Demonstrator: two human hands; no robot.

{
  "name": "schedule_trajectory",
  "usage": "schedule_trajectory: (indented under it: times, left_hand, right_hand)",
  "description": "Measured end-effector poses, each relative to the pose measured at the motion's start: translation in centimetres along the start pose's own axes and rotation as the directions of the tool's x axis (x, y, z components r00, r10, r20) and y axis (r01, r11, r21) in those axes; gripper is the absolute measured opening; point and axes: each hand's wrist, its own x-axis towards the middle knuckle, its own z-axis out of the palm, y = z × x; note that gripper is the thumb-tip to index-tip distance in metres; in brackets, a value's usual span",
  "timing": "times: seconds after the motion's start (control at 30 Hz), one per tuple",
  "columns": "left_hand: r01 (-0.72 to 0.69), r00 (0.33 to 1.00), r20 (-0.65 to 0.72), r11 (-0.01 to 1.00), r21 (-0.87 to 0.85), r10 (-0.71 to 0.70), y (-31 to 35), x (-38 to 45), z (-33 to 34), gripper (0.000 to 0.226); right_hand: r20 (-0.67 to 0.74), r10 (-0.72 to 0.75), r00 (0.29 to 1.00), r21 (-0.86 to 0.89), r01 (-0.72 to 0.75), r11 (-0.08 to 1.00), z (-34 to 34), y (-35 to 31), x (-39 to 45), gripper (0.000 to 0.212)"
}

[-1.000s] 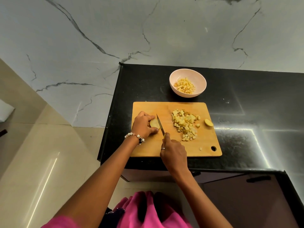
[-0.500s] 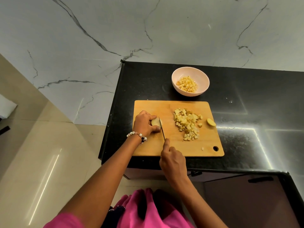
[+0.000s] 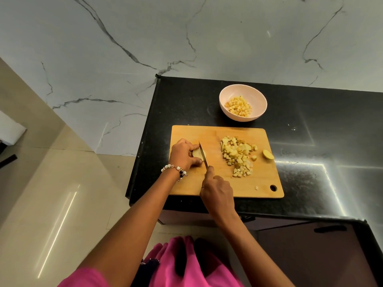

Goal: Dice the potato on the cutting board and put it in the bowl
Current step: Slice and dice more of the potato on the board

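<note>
Nearest the camera, pink clothing (image 3: 192, 268) fills the bottom of the view, and 2 bare forearms reach forward over the near edge of the black desk (image 3: 323, 141). The right hand (image 3: 217, 193) sits over the near edge of the wooden cutting board (image 3: 244, 183), its fingers curled around the knife (image 3: 203, 155) handle and the index finger stretched along the back of the blade; a ring shows on 1 finger. The blade runs away from the person and its edge meets the potato piece (image 3: 196, 153) on the board's left part. The left hand (image 3: 183, 153), with a beaded bracelet (image 3: 175, 169) on the wrist, pinches that piece from the left, fingertips curled on top and thumb at its near side, just beside the blade. Toward the middle of the board lies a pile of diced potato (image 3: 237, 156), with 1 stray cube near the board's near-right corner, close to the hanging hole. A rounded potato end (image 3: 268, 154) rests at the board's right edge, just beside the pile. Beyond the board's far edge, near the desk's far edge, stands a pale pink bowl (image 3: 257, 100) holding more potato cubes (image 3: 239, 106). Behind the desk rises a white marble wall (image 3: 186, 38) with dark veins, and beige floor tiles (image 3: 51, 204) lie to the left.
</note>
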Motion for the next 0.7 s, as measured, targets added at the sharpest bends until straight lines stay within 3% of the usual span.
schedule_trajectory:
  times: [0.3,0.53,0.7]
  left_hand:
    - [0.000,1.000,-0.010,1.000,0.005,0.000,0.1,-0.2,0.1,0.064]
    - [-0.035,0.999,0.018,0.999,0.033,0.035,-0.2,-0.5,0.0,0.066]
    - [-0.035,0.999,0.036,0.999,0.021,0.034,-0.7,-0.7,-0.6,0.064]
  right_hand:
    - [0.060,-0.029,0.998,-0.061,0.033,0.998,0.5,0.2,-1.7,0.063]
    - [0.004,0.011,1.000,0.036,-0.011,0.999,-0.3,1.1,-1.8,0.044]
    - [0.029,-0.045,0.999,0.114,0.042,0.993,-0.1,0.9,-0.5,0.050]
